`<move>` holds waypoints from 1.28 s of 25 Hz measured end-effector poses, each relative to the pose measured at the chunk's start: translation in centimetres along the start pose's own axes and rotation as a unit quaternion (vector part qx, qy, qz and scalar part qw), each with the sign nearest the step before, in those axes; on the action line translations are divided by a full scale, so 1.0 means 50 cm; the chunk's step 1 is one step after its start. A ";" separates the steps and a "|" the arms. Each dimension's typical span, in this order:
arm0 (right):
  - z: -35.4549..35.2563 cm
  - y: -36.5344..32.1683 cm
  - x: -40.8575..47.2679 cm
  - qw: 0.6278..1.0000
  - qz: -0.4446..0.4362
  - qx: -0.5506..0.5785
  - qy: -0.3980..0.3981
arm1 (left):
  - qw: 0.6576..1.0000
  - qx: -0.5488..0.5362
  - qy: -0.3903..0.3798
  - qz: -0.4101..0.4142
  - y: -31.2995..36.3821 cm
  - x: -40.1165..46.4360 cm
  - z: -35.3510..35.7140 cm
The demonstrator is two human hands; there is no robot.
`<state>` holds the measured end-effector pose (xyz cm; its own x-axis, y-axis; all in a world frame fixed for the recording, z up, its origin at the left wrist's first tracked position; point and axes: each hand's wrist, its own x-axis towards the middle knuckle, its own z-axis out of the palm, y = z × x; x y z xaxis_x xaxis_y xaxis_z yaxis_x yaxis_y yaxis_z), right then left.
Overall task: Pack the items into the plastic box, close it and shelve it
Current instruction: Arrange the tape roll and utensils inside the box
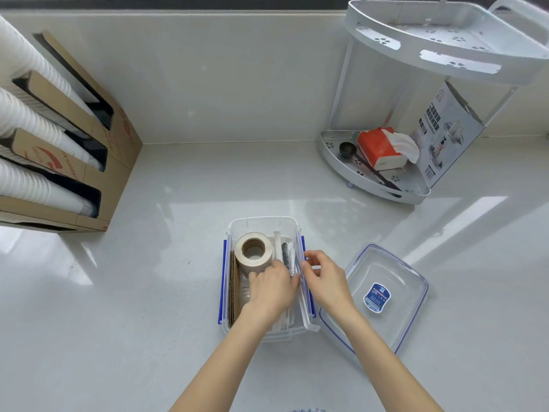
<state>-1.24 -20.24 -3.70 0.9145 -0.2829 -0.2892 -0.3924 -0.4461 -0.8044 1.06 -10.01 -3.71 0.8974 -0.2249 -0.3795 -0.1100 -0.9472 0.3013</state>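
A clear plastic box (261, 224) with blue side clips stands open on the counter in front of me. Inside it a beige tape roll (254, 252) stands on edge, a strip of corrugated cardboard (233, 292) lines the left wall, and several thin wrapped items (285, 251) lie along the right side. My left hand (271, 288) reaches into the box, palm down on the contents beside the roll. My right hand (323, 278) is at the box's right wall, fingers pinching near the rim. The clear lid (386, 295) with a blue label lies upside up to the right.
A white two-tier corner shelf (386, 185) stands at the back right, holding an orange tissue pack (377, 147), a black scoop (346, 150) and a printed carton (448, 132). Cardboard racks of white paper cups (44, 129) sit at the left. A wall runs behind.
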 end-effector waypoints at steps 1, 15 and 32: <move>0.000 0.000 0.000 1.000 0.002 0.005 0.000 | 0.999 -0.032 -0.017 -0.007 0.002 0.008 -0.004; 0.003 0.003 0.002 1.000 -0.001 0.010 -0.008 | 0.928 -0.322 -0.163 -0.097 0.023 0.042 -0.032; 0.003 0.004 0.005 0.999 0.002 0.020 -0.027 | 0.850 -0.504 -0.144 -0.051 0.017 0.015 -0.054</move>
<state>-1.09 -20.27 -4.01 0.9170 -0.2385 -0.3197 -0.3935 -0.4101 -0.8228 2.80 -10.39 -1.38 0.7225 -0.3377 -0.6033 0.5139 -0.3213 0.7954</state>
